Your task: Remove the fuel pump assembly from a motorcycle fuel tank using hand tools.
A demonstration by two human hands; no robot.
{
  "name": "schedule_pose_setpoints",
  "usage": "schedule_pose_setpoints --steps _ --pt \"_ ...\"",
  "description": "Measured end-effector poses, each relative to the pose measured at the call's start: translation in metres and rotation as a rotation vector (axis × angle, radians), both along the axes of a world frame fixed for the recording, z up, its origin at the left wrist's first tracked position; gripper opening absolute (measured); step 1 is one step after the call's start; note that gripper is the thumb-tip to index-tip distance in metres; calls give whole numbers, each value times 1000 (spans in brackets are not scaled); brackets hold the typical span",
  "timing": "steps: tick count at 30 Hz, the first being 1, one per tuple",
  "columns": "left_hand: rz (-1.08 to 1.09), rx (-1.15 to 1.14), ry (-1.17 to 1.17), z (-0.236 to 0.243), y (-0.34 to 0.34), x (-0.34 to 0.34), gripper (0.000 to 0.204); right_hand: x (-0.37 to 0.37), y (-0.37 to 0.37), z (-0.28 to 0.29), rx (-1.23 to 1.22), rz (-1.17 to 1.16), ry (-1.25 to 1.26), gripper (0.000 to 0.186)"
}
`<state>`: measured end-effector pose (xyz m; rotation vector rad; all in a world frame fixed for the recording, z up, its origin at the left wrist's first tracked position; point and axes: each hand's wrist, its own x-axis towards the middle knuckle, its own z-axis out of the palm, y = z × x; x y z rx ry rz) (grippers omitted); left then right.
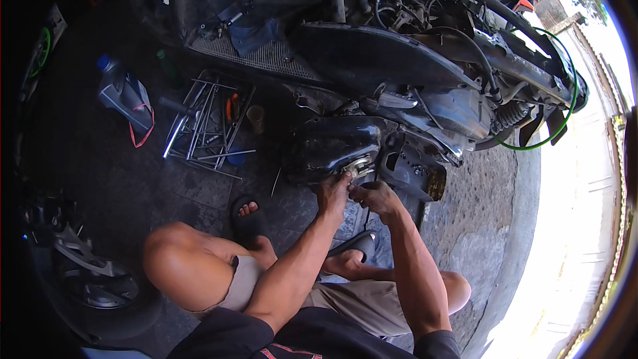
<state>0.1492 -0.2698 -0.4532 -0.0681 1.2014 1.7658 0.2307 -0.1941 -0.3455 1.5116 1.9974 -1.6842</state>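
Observation:
A glossy black tank (pixel 325 138), by its shape a fuel tank, lies on the floor in front of me beside a partly stripped scooter (pixel 392 60). A pale round metal fitting (pixel 359 165) sits at its near right side. My left hand (pixel 333 193) is closed at that fitting, its fingertips pressed together against the near edge. Just right of it, my right hand (pixel 377 199) is curled into a pinch, close to the left fingers. Whatever small piece lies between the fingers of either hand is hidden. A dark plastic panel (pixel 407 174) adjoins the tank on the right.
Left of the tank is a metal rack of tools (pixel 209 123), with orange-handled pliers (pixel 231 108) in it. A grey bottle with a blue cap (pixel 125 96) stands farther left. A wheel (pixel 100 286) lies at lower left. A green cable (pixel 573 93) loops at the scooter's right end.

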Motion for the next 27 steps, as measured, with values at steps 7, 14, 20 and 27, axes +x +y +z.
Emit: schedule_pose_setpoints --steps 7,14,20,27 --pt "96 -8 -76 2 8 3 13 5 2 -4 -56 -6 110 28" --pt "218 -8 -391 16 18 6 12 7 2 -19 -22 -71 109 25" --pt "176 -53 -165 17 12 12 10 22 -21 -5 235 72 20 33" --pt "82 -137 -441 -28 -8 30 14 43 -21 -55 280 -137 -7 34"
